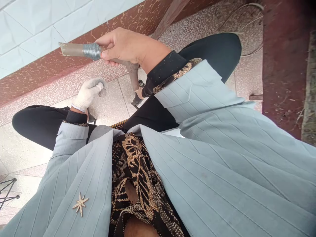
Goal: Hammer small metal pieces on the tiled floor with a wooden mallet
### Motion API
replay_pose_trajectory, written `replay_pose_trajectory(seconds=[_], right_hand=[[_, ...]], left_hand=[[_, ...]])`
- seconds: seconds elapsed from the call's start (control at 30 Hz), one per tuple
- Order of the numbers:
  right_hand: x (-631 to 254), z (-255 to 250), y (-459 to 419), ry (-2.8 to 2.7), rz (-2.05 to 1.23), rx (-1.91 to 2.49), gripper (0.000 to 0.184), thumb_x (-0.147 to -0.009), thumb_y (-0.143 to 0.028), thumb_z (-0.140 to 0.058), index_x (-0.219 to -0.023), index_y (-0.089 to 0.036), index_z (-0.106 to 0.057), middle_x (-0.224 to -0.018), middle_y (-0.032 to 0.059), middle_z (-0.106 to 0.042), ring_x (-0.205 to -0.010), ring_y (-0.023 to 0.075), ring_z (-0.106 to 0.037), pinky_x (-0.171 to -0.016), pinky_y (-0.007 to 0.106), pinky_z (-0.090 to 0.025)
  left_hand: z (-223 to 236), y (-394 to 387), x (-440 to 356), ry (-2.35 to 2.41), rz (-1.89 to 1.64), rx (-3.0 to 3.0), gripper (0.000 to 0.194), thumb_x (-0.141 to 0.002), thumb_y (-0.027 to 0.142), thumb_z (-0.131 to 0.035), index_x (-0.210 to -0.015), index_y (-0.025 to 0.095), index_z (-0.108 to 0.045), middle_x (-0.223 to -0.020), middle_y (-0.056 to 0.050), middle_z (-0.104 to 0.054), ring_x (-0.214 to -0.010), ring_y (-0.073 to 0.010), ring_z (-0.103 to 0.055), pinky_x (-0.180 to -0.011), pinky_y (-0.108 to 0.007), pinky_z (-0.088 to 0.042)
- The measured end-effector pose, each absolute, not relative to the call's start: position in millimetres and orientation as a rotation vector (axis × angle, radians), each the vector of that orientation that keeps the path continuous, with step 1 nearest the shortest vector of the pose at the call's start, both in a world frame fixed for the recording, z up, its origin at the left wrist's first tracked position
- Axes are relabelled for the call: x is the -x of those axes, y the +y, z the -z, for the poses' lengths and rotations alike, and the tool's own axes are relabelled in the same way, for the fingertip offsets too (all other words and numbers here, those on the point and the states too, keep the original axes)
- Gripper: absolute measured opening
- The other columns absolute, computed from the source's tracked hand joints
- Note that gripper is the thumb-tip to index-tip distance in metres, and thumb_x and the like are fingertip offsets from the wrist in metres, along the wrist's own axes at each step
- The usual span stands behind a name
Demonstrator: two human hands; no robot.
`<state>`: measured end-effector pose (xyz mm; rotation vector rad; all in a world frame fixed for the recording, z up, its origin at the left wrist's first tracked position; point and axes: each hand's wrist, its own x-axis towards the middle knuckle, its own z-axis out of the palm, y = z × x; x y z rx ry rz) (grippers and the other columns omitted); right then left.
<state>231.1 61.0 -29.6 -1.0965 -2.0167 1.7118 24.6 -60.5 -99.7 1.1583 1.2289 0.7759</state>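
Observation:
My right hand point(125, 46), bare, is closed around a brownish curved handle point(133, 74). The handle's straight tan end point(71, 49) sticks out to the left and is bound with a band of grey wire point(92, 51). My thumb and fingertips pinch right beside that band. Lower left, my left hand point(87, 94) wears a white knit glove and is curled into a fist over the tiled floor. A small grey thing point(102, 91) shows at its fingertips, and I cannot make out what it is. Both hands are apart, above my black-trousered legs point(39, 123).
My grey pinstriped jacket point(222, 164) with a star brooch point(80, 204) fills the lower view. A speckled tile floor point(111, 105) meets a red-brown skirting and a white tiled wall point(29, 29). A dark red post point(283, 65) stands right. A black wire frame point(7, 194) sits bottom left.

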Motion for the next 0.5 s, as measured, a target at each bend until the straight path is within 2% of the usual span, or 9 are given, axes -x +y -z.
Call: replay_pose_trajectory(seconds=[0.1,0.17,0.23,0.3,0.4,0.5], right_hand=[[-230.9,28.7,63.8,-2.481,-1.258,1.337,0.034,-0.104,-0.008,-0.067,-0.136,-0.009,-0.079,-0.098,0.0039,-0.066,-0.072,0.0062,-0.048,-0.064,0.017,-0.039],[-231.6,31.6,65.8,-2.881,-1.07,1.429,0.034,-0.101,-0.01,-0.075,-0.135,-0.01,-0.082,-0.09,0.0014,-0.067,-0.071,0.007,-0.045,-0.067,0.018,-0.036],[-231.0,36.7,66.2,-3.148,-1.215,1.433,0.041,-0.099,-0.011,-0.08,-0.14,-0.012,-0.081,-0.073,-0.0032,-0.064,-0.062,0.0072,-0.047,-0.064,0.018,-0.035],[-230.1,40.0,66.0,-3.223,-1.502,1.354,0.051,-0.099,-0.008,-0.079,-0.149,-0.015,-0.076,-0.066,-0.0064,-0.065,-0.054,0.0068,-0.052,-0.061,0.016,-0.038],[-233.7,35.2,69.2,-3.146,-1.8,1.12,0.062,-0.1,-0.002,-0.074,-0.16,-0.015,-0.065,-0.071,-0.0075,-0.071,-0.052,0.0046,-0.058,-0.059,0.013,-0.042],[-244.0,24.1,75.7,-2.802,-1.978,0.722,0.059,-0.099,0.006,-0.069,-0.155,-0.01,-0.07,-0.074,-0.0066,-0.071,-0.057,0.0017,-0.059,-0.06,0.01,-0.043]], left_hand=[[94.5,-62.8,-26.4,1.216,-0.701,-1.241,0.028,-0.09,0.048,-0.076,-0.079,0.023,-0.069,-0.061,-0.001,-0.057,-0.058,-0.0175,-0.055,-0.063,-0.035,-0.049],[95.0,-62.2,-24.3,1.254,-0.703,-1.277,0.025,-0.092,0.045,-0.073,-0.079,0.024,-0.071,-0.057,0.001,-0.05,-0.056,-0.016,-0.047,-0.061,-0.035,-0.046],[97.3,-60.4,-20.7,1.304,-0.708,-1.298,0.024,-0.094,0.045,-0.071,-0.08,0.025,-0.071,-0.054,0.002,-0.044,-0.058,-0.0159,-0.044,-0.064,-0.036,-0.045],[101.4,-57.9,-16.7,1.348,-0.715,-1.297,0.026,-0.096,0.047,-0.072,-0.081,0.026,-0.07,-0.055,0.001,-0.044,-0.064,-0.0173,-0.048,-0.069,-0.038,-0.047],[113.9,-54.0,-11.6,1.382,-0.796,-1.27,0.035,-0.096,0.056,-0.074,-0.085,0.024,-0.069,-0.061,0.0,-0.049,-0.072,-0.0201,-0.055,-0.075,-0.04,-0.048],[132.3,-50.7,-8.9,1.394,-0.901,-1.218,0.039,-0.088,0.058,-0.083,-0.085,0.022,-0.067,-0.07,-0.001,-0.057,-0.073,-0.0189,-0.058,-0.074,-0.039,-0.049]])
